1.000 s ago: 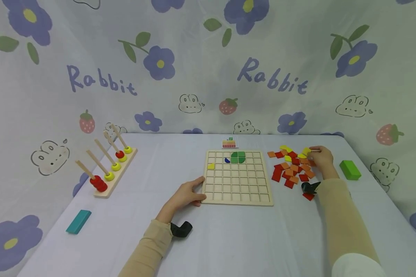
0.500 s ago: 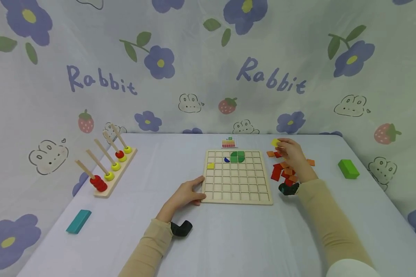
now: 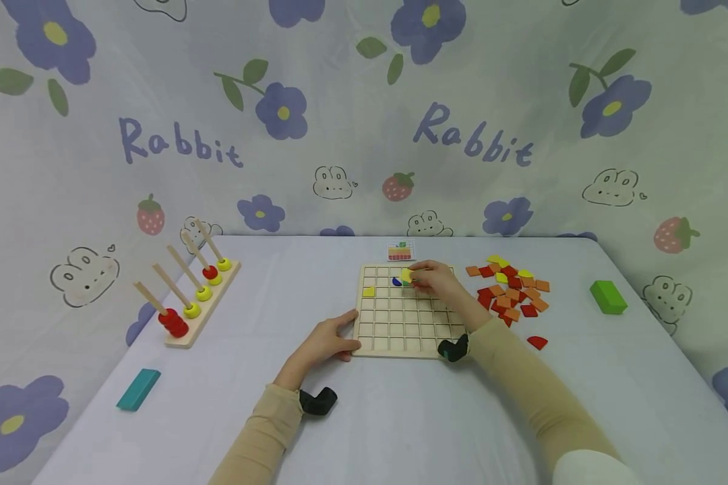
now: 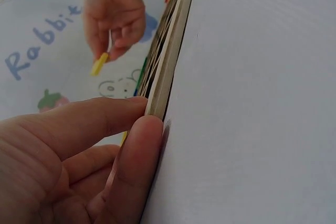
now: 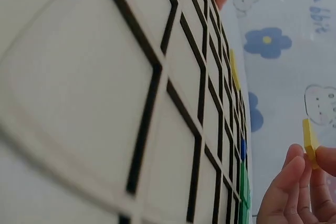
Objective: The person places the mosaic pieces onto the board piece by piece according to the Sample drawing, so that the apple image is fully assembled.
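At the wooden grid board [image 3: 394, 340], my left hand [image 3: 323, 342] holds the left edge with thumb and index finger; the left wrist view shows both fingertips against that edge [image 4: 169, 69]. Over the board's upper part, my right hand [image 3: 439, 279] pinches a small yellow tile [image 3: 406, 275]. The right wrist view shows this yellow tile [image 5: 310, 142] standing on edge between thumb and fingers, apart from the board. Below it are green pieces [image 5: 244, 192], mostly hidden by the hand in the head view. A blue half-round piece [image 3: 397, 281] and a yellow piece [image 3: 369, 292] lie on the grid.
Loose red, orange and yellow tiles [image 3: 512, 296] lie right of the board, with one red quarter-round piece [image 3: 537, 342] nearer. A picture card [image 3: 401, 250] stands behind the board. A green block [image 3: 609, 297], a teal block [image 3: 139, 389] and a peg stand with rings [image 3: 188, 323] flank it.
My right hand has moved left from the loose tiles to above the board, carrying the yellow tile. My left hand has stayed at the board's edge.
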`<action>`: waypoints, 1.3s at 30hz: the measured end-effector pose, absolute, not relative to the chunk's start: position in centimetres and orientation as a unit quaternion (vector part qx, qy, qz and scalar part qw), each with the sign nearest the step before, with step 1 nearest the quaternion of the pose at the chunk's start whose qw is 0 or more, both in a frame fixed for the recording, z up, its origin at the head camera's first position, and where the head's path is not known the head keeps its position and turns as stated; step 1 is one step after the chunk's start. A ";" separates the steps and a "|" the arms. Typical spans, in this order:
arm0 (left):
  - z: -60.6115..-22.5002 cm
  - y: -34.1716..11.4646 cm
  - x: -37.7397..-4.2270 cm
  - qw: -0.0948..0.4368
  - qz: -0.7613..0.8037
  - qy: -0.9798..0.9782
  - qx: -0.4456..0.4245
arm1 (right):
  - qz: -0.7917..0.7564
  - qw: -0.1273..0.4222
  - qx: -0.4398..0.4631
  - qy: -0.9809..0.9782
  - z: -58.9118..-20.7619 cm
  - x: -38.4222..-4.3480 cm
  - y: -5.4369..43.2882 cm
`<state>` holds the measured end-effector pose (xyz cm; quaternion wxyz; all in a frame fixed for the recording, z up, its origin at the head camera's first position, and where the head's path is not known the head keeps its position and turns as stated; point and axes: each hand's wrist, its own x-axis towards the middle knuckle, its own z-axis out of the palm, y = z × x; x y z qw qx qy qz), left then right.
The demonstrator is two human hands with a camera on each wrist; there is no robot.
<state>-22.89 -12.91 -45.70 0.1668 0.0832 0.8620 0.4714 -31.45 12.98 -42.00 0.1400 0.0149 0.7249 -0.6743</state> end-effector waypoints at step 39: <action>-45.6 -13.0 -22.9 0.175 0.479 0.856 0.086 | -0.380 0.076 -0.119 0.914 -44.2 -32.6 8.2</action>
